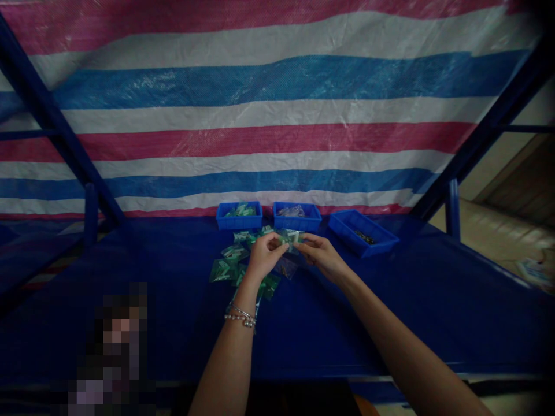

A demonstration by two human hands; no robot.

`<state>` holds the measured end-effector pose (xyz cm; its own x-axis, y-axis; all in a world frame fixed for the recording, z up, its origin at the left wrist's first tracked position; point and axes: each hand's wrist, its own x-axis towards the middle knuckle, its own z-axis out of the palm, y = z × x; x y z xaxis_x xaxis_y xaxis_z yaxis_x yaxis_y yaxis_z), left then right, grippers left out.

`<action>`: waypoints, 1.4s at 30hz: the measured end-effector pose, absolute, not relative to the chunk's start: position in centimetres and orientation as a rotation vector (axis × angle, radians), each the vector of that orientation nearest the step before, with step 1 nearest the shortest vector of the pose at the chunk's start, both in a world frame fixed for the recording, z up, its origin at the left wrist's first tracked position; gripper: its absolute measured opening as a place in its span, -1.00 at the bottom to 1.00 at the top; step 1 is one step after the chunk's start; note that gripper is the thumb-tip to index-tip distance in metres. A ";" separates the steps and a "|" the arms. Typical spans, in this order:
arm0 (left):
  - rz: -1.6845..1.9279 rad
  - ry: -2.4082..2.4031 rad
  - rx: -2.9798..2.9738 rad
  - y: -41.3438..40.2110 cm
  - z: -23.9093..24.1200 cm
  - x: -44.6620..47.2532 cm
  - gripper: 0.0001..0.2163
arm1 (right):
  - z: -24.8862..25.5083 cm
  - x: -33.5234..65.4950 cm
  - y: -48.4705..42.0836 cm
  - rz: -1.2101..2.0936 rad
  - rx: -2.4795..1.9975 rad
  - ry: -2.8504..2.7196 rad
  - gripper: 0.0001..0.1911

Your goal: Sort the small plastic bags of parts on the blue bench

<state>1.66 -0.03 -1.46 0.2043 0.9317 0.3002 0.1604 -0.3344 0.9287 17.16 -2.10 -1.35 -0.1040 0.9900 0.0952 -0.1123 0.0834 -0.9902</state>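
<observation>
My left hand (264,254) and my right hand (318,254) meet over a blue table (173,323), both pinching one small clear plastic bag (291,238) with green and white parts inside. The left wrist wears a beaded bracelet (240,316). Several similar small bags (228,266) lie scattered on the table just left of and under my hands. Another small clear bag (286,267) lies below the held one.
Three blue bins stand at the back of the table: the left bin (239,215) holds green bags, the middle bin (297,215) holds clear bags, the right bin (362,232) holds small dark parts. A striped tarp (260,115) hangs behind. Blue frame posts (453,211) flank the table.
</observation>
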 end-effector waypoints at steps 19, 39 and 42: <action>1.430 1.254 1.280 0.1 -0.6 0.4 -0.73 | -1.0 17.7 -1.7 1.227 -0.832 -0.909 -0.73; 1.805 1.217 0.820 0.9 0.1 -3.0 -0.74 | -1.7 17.3 -1.4 1.055 -1.128 -1.068 -0.76; 1.816 1.260 0.808 1.0 -0.1 -3.3 -0.75 | -1.5 16.5 -1.3 1.091 -1.144 -1.141 -0.79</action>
<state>-3.26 0.98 -0.06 -0.5042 0.8606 0.0721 -0.2338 -0.2163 0.9479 16.54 -1.25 -1.48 0.1017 0.9904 0.0940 -0.0493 0.0994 -0.9938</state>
